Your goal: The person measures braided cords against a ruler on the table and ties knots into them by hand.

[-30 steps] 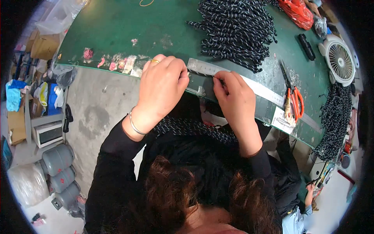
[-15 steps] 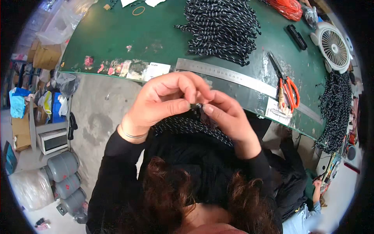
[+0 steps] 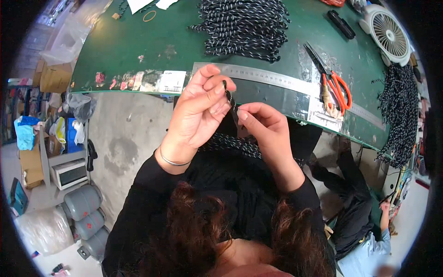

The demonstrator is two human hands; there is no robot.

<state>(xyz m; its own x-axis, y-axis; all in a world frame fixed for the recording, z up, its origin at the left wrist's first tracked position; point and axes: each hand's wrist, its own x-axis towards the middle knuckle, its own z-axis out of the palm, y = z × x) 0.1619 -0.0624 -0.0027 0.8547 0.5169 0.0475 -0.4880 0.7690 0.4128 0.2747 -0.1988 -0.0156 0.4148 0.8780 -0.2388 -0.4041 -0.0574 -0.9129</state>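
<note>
A short piece of black cord with white flecks [image 3: 231,100] runs between my two hands above my lap. My left hand [image 3: 196,111] pinches its upper end between thumb and forefinger, the other fingers loosely curled. Lower on the cord, my right hand [image 3: 267,124] is closed with thumb and forefinger together. A small dark flap hangs just below the right fingertips; I cannot make out what it is. More flecked cords [image 3: 235,144] lie across my lap beneath the hands.
On the green table [image 3: 129,51] lie a pile of flecked cords [image 3: 244,30], a steel ruler [image 3: 263,76] and orange-handled scissors [image 3: 339,87]. A black tool [image 3: 341,24] and a white fan [image 3: 388,34] stand farther right. Cords [image 3: 399,111] hang over the right edge. Another person [image 3: 355,207] is at lower right.
My left hand has turned palm-up and drawn up and away from the right, exposing the cord between them. The view has shifted slightly, so the table things appear farther up and left.
</note>
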